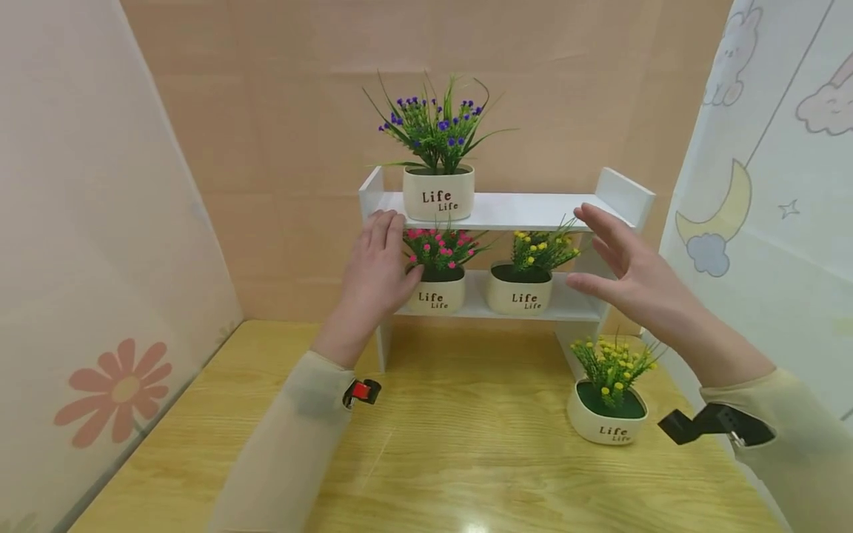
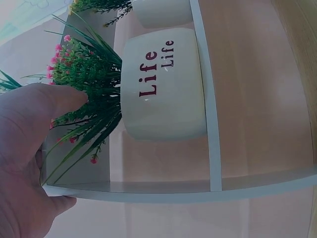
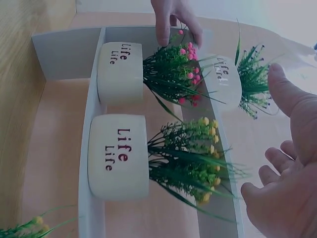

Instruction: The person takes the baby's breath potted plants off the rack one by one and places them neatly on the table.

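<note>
The left hand (image 1: 380, 259) and the right hand (image 1: 636, 272) are held loose at opposite ends of a white rack (image 1: 623, 194).
The left fingers are relaxed along the rack's flat side panel, the thumb spread beside the pink-flowered pot (image 1: 436, 296); whether the panel is touched cannot be told. The right fingers are extended, the thumb parted, with nothing grasped. On the smooth upper board (image 1: 533, 211), the purple-flowered pot (image 1: 438, 194) is placed at left; below, the pink-flowered pot and the inner yellow-flowered pot (image 1: 521, 295) are stood side by side. The outer yellow-flowered pot (image 1: 608, 422) is set on the glossy, wood-grained table (image 1: 453, 429), near the rack's right end. All 4 rounded cream pots are lettered "Life" in dark red and filled with wispy, blade-like greenery.
</note>
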Demonstrator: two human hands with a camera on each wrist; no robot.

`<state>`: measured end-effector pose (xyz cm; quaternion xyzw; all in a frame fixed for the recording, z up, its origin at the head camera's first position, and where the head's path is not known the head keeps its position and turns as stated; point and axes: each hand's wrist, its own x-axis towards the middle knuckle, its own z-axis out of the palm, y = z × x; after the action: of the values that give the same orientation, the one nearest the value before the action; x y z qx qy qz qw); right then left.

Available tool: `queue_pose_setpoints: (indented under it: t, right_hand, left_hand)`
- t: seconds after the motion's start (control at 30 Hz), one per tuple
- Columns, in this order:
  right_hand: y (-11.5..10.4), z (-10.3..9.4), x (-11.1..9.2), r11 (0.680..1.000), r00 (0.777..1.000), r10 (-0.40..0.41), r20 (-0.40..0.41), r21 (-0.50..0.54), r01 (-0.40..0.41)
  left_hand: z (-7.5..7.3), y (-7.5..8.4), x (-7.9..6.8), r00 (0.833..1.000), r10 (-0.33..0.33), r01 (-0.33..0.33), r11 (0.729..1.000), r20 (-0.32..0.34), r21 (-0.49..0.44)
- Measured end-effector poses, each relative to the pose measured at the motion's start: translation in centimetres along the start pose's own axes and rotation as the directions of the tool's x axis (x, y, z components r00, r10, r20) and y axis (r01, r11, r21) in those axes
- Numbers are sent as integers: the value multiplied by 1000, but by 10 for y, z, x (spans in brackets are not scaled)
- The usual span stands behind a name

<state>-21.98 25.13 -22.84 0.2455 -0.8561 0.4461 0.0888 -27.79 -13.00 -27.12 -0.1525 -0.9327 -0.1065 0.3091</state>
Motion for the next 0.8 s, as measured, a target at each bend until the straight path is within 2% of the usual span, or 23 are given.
queue_pose_setpoints:
  t: [0.13, 0.37, 0.8]
  right_hand:
    - [-11, 7, 15, 1000, 1000, -1, 14, -3, 1]
    - [-25, 22, 36, 999, 999, -40, 23, -16, 40]
    - [-45, 34, 76, 996, 996, -84, 22, -14, 84]
  left_hand:
    - [0, -1, 1, 1000, 14, -14, 1000, -12, 0]
    - [-1, -1, 1, 1000, -11, 11, 1000, 5, -3]
    - [0, 0, -1, 1000, -8, 8, 1000, 10, -6]
